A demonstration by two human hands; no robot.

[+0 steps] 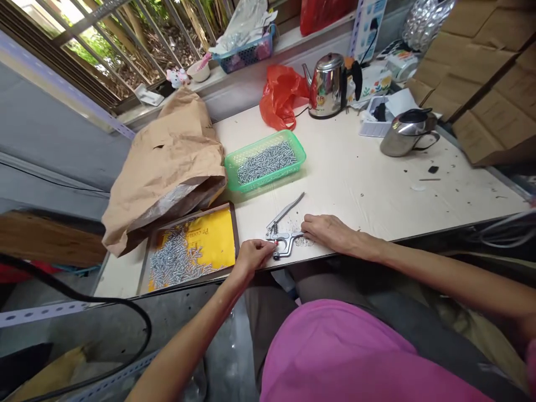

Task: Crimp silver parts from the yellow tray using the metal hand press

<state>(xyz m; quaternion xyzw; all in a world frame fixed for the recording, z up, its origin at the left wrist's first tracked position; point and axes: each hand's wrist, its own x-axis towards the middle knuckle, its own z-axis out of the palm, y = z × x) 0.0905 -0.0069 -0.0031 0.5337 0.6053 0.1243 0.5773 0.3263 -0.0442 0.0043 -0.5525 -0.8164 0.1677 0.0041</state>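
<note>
A small metal hand press [283,234] with a long lever arm stands near the table's front edge. My left hand [251,255] is pinched at the tool's left jaw, fingers closed on a tiny part I cannot make out. My right hand [329,230] rests on the table just right of the tool's base, fingers curled together against it. A few small metal pieces [302,242] lie under the right fingers. A green basket [264,161] full of small silvery parts sits behind the tool. A brown tray with a yellow liner [209,240] holds more silvery parts at the left.
A crumpled brown paper sack [171,156] lies at the left, over the tray's far end. Two steel kettles [329,86] [406,134], an orange plastic bag [280,95] and cardboard boxes [481,72] stand at the back and right. A black cable [125,307] loops below left.
</note>
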